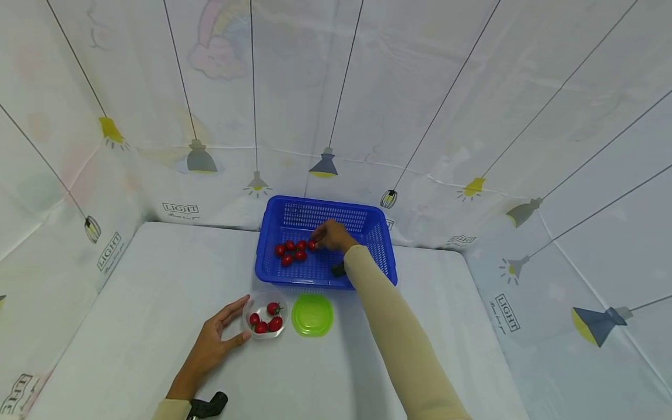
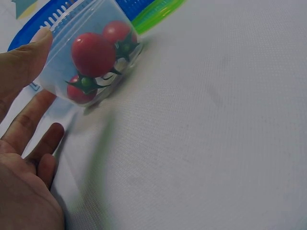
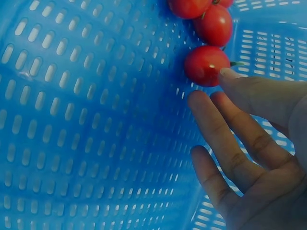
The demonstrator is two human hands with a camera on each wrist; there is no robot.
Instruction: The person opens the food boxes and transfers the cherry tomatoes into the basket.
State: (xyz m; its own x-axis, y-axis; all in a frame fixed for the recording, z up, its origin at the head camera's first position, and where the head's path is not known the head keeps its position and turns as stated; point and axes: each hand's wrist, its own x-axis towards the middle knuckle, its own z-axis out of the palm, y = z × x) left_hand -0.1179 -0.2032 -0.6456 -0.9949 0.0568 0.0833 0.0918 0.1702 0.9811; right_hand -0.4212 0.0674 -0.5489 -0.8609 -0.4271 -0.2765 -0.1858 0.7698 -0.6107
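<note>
A clear plastic container (image 1: 251, 303) with several red cherry tomatoes (image 2: 93, 55) in it stands on the table. My left hand (image 1: 212, 341) holds its left side, the thumb over the wall and fingertips at the far side. Inside the blue basket (image 1: 325, 283), my right hand (image 1: 333, 236) has thumb and index finger at a cherry tomato (image 3: 206, 66), pinching it; the index finger is hidden in the right wrist view. The other fingers spread loosely below. More cherry tomatoes (image 1: 287, 259) lie grouped just left of that hand.
A green lid (image 1: 312, 315) lies flat on the white table (image 1: 184, 262), right of the container and in front of the basket. Behind the basket hangs a white curtain (image 1: 294, 87) printed with lamps. My right forearm (image 1: 404, 332) crosses the basket's front right rim.
</note>
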